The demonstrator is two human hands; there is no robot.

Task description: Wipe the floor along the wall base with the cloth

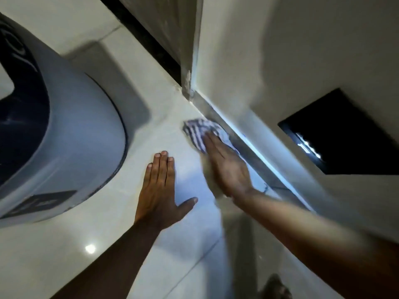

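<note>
Closest in, the right hand [226,167] lies flat and open, fingers pressing the striped cloth [200,131] onto the floor [129,212] right against the wall base [248,145], which runs diagonally up-left, while the left hand [160,186] just rests open, palm down, beside it.

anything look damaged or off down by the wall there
Yes. At the wall corner, just beyond the striped cloth under the right hand, the plaster looks chipped and crumbly where it meets the floor. The left hand rests flat on the tile. Nothing looks spilled.
</note>
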